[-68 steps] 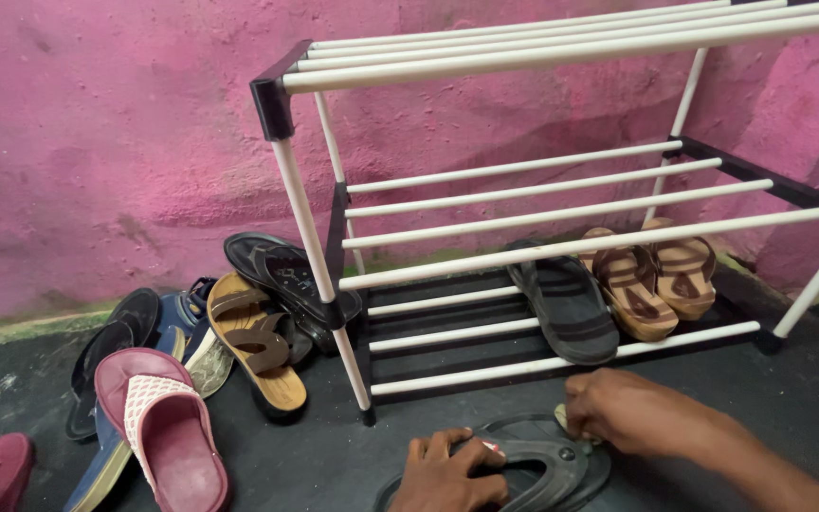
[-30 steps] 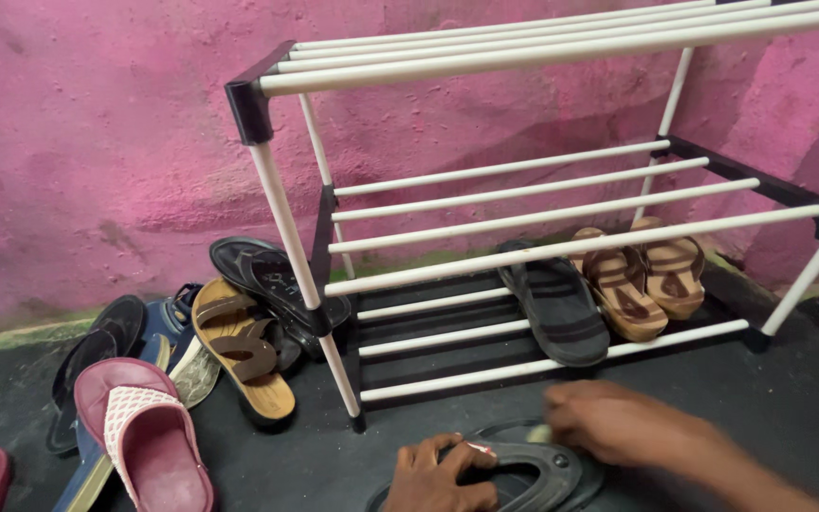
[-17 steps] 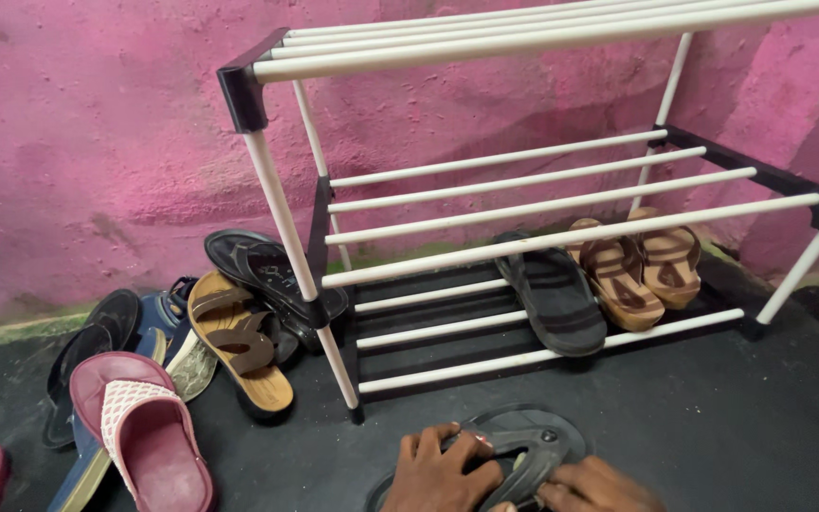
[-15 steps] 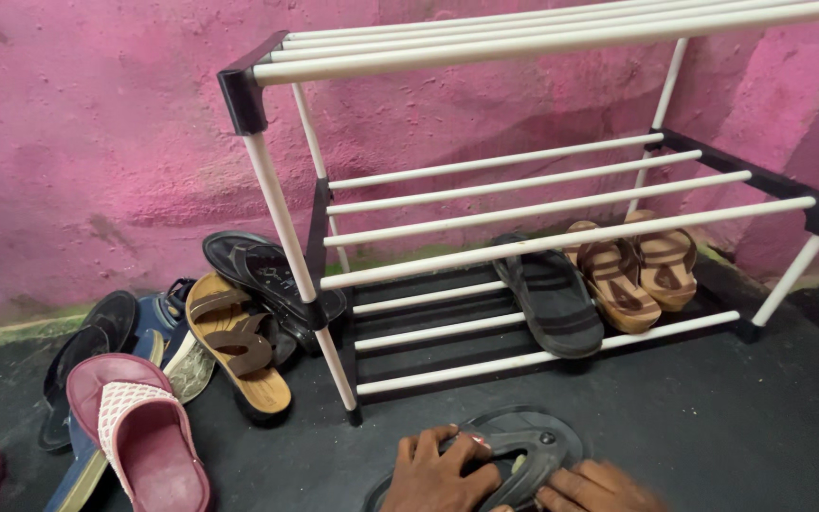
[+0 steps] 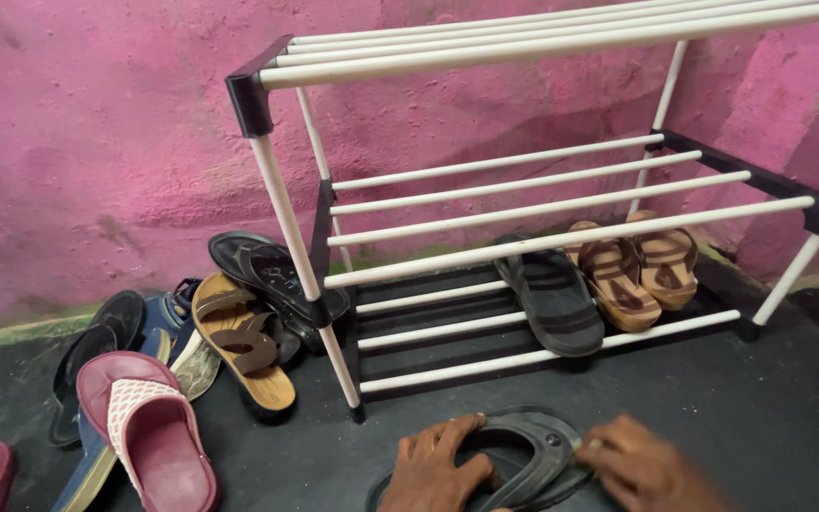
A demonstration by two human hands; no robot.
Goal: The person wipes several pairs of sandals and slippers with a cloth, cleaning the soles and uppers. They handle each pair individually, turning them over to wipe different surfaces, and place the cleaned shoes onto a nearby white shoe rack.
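head view: black flip-flop [image 5: 523, 460] lies long way left to right on the floor, left hand [image 5: 438, 465] clamped on it, right hand [image 5: 642, 469] touching its right end, too blurry to tell its grip.

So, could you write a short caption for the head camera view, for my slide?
Both hands, left hand and right hand, hold a black flip-flop on the dark floor before a white-barred shoe rack.

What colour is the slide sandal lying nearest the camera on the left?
Maroon slide sandal with a white mesh strap; head view.
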